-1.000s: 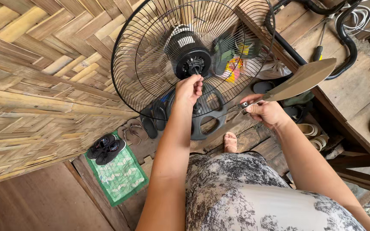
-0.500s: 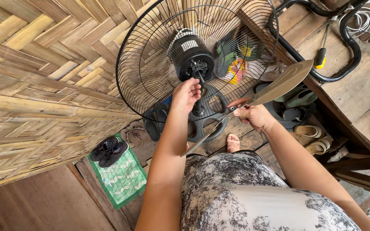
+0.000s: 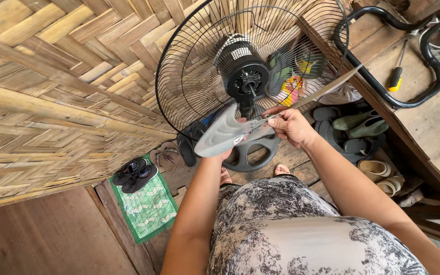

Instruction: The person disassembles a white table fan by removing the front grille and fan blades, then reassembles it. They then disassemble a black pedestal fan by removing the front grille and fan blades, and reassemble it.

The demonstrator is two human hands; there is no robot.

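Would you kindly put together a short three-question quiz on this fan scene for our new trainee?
1. True or false: the fan blade is mounted on the motor shaft.
2. Which tool lies on the wooden bench? A) hammer B) screwdriver C) pliers
3. What lies on the green mat?

Key
1. False: the left hand and the right hand hold it off the shaft, in front of the wire guard.
2. B
3. A pair of black shoes.
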